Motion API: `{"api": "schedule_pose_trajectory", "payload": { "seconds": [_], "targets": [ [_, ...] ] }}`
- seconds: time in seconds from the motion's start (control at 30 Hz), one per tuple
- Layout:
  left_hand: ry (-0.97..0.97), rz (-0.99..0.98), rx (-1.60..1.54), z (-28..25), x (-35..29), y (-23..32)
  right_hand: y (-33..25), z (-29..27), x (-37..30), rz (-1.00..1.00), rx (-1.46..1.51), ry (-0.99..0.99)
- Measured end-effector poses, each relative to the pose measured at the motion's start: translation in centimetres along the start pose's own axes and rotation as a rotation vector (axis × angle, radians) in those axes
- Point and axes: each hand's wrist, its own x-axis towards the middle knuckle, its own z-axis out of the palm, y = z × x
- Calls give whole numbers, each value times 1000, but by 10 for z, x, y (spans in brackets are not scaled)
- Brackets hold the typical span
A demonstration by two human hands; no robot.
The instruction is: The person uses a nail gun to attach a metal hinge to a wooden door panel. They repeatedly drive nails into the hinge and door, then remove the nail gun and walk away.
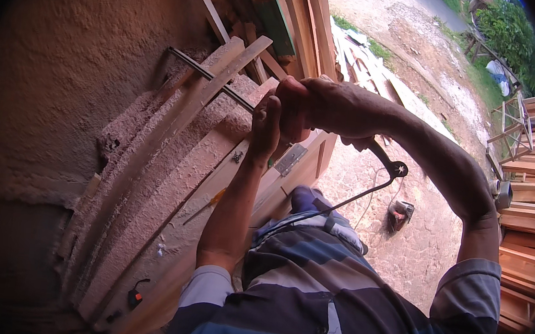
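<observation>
My left hand [265, 127] is raised over the workbench, thumb up, against a reddish block-like piece [294, 108]; its fingers are mostly hidden. Closed round the other side of that piece is my right hand [342, 108]. A long thin metal bar [214, 82] runs from behind my left hand out across the wooden boards. Below my right hand a dark metal arm [386, 158] ends in a rounded head with a small star-shaped opening. From that head a thin dark rod [352, 199] slants down toward my waist. Whether these parts form one tool, I cannot tell.
Shavings cover the bench boards [156, 175]. A yellow-handled tool [215, 197], a metal plate [291, 160] and a black-and-orange object [134, 296] lie there. A red power tool [399, 215] rests on the ground. Stacked timber [532, 221] stands right; planks [305, 21] lean behind.
</observation>
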Motion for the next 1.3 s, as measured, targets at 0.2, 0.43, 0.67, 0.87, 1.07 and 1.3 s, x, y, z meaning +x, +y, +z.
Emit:
{"api": "schedule_pose_trajectory", "payload": {
  "seconds": [0.2,0.43,0.67,0.87,1.07,1.3],
  "targets": [
    [72,5,77,14,-3,4,-12,5,-3,-69,16,-41],
    [157,19,143,15,-8,-13,-1,11,-1,8,-4,-111],
    [186,21,168,11,-9,-25,6,22,6,-164,-36,-16],
    [164,14,96,11,-8,-28,0,17,2,35,-2,-87],
    [169,1,107,10,-9,-27,-1,19,7,70,-49,-139],
    [152,1,66,5,-8,-32,-1,20,8,-8,-44,-103]
  ]
}}
